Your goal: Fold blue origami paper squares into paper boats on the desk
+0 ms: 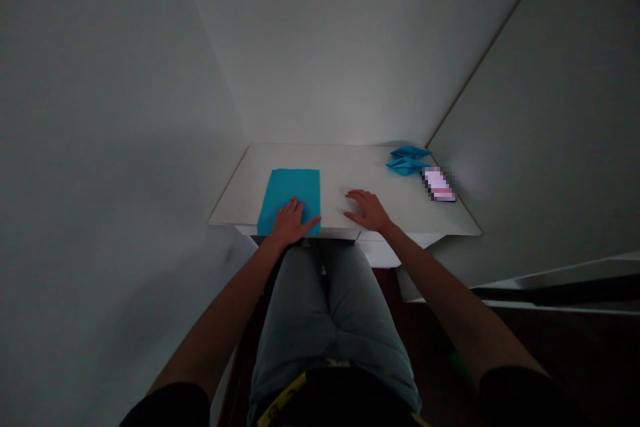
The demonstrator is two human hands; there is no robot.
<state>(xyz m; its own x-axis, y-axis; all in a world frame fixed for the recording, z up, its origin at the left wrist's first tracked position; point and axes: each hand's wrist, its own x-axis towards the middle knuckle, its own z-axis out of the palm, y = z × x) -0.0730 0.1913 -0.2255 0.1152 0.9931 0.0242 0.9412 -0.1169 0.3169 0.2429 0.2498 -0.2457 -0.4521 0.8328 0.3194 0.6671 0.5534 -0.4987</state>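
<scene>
A flat sheet of blue paper (295, 183) lies on the left part of the white table, its near edge at the table's front edge. My left hand (290, 221) rests on the sheet's lower part, fingers spread and the thumb stretched towards its right edge. To the right of the sheet, apart from it, my right hand (369, 211) is held at the tabletop with fingers slightly curled and thumb apart. Nothing shows between its fingers. Two folded blue paper shapes (409, 165), pointed at the ends, lie close together at the back right.
The white table (340, 157) stands against the back wall, with walls on both sides. A phone (439, 184) with a lit, blurred-out screen lies near the table's right edge. Drawer fronts (383, 253) show below the front edge, close to my legs.
</scene>
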